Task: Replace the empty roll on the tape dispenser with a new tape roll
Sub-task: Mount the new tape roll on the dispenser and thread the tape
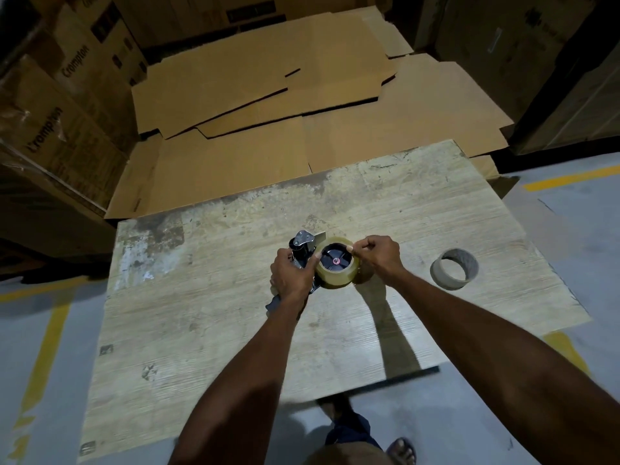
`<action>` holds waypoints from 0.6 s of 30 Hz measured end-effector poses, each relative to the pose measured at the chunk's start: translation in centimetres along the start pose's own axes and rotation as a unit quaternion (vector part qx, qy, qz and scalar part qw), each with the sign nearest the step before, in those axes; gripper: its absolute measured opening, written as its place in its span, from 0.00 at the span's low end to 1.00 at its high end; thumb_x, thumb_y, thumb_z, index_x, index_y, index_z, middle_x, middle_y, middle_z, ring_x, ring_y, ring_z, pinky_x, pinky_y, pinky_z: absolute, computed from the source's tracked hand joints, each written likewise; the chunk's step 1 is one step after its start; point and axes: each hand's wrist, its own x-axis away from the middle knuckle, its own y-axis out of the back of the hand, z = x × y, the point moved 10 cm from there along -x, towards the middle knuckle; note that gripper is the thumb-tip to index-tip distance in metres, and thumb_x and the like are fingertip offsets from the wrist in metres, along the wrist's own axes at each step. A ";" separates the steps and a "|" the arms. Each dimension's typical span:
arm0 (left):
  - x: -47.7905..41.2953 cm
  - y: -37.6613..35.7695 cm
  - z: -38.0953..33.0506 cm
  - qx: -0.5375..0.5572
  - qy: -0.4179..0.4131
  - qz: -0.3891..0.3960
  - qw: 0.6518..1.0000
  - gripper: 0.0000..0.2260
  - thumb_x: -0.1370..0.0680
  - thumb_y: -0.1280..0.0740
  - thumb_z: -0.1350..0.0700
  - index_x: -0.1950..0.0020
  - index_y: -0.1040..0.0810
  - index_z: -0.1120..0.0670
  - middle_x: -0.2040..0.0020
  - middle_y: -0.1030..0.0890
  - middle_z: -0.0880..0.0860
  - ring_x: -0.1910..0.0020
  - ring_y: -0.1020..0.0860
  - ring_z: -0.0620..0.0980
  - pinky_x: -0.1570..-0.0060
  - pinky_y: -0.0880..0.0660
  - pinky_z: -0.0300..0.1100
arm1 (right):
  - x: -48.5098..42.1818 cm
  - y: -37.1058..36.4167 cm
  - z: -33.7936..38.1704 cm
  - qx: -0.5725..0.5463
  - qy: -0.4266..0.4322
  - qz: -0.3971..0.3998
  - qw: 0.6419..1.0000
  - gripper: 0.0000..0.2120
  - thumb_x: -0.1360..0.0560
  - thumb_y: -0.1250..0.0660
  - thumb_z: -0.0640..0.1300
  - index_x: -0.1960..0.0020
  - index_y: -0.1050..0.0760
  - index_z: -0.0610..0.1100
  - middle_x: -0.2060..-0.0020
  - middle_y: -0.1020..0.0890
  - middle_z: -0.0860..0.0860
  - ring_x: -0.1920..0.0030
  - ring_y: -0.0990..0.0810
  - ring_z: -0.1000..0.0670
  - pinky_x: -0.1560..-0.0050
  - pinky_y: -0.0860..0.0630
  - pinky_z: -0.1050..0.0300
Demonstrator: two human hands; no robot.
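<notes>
A handheld tape dispenser (303,245) with a metal front plate lies at the middle of the worn wooden table (235,347). A new roll of clear brownish tape (337,280) sits on its black hub. My left hand (291,276) grips the dispenser body just left of the roll. My right hand (380,256) pinches at the roll's top right edge with thumb and forefinger; whether it has the tape end I cannot tell. The empty grey cardboard core (453,268) stands on the table to the right, apart from both hands.
Flattened cardboard sheets (302,105) lie stacked beyond the table's far edge. Printed cartons (63,105) rise at the left and dark boxes at the right. Grey floor with yellow lines (47,350) surrounds the table. My sandalled foot (401,449) shows below the near edge.
</notes>
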 end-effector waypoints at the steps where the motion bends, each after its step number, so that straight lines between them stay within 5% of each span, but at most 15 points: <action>1: 0.1 0.2 -0.3 -0.002 -0.004 0.008 1.000 0.27 0.29 0.24 0.35 0.39 0.23 0.52 0.42 0.20 0.52 0.44 0.23 0.52 0.52 0.34 0.44 | 0.4 0.3 0.2 0.000 0.002 -0.009 1.000 0.08 0.24 0.23 0.47 0.54 0.14 0.42 0.60 0.13 0.48 0.57 0.14 0.49 0.55 0.18 0.57; 6: -0.4 1.1 0.2 -0.040 -0.060 0.055 0.996 0.30 0.24 0.38 0.28 0.34 0.22 0.50 0.38 0.20 0.49 0.38 0.22 0.51 0.38 0.27 0.55 | 1.8 0.9 1.2 0.078 0.059 -0.019 0.995 0.16 0.21 0.28 0.50 0.39 0.17 0.41 0.48 0.13 0.44 0.48 0.15 0.47 0.43 0.21 0.55; 8: -0.5 1.7 0.7 -0.051 -0.082 0.069 0.993 0.28 0.22 0.36 0.31 0.32 0.23 0.50 0.35 0.22 0.50 0.40 0.23 0.45 0.34 0.29 0.52 | 2.3 0.3 1.4 0.101 0.088 0.002 0.991 0.20 0.23 0.26 0.52 0.36 0.19 0.42 0.46 0.14 0.44 0.48 0.16 0.47 0.44 0.19 0.51; 11: -0.9 2.9 0.9 -0.051 -0.111 0.064 0.990 0.19 0.18 0.34 0.42 0.34 0.21 0.53 0.37 0.21 0.52 0.44 0.25 0.42 0.42 0.31 0.41 | 3.3 -1.6 1.6 0.154 0.125 0.044 0.979 0.31 0.27 0.24 0.59 0.29 0.25 0.46 0.40 0.20 0.45 0.41 0.20 0.45 0.40 0.21 0.49; 18: -1.1 2.8 0.6 -0.058 -0.195 0.099 0.974 0.11 0.18 0.32 0.46 0.41 0.19 0.50 0.45 0.20 0.45 0.41 0.24 0.49 0.43 0.26 0.49 | 2.9 -3.7 3.2 0.271 0.179 0.073 0.943 0.51 0.35 0.20 0.64 0.20 0.38 0.49 0.28 0.30 0.43 0.29 0.31 0.41 0.29 0.32 0.45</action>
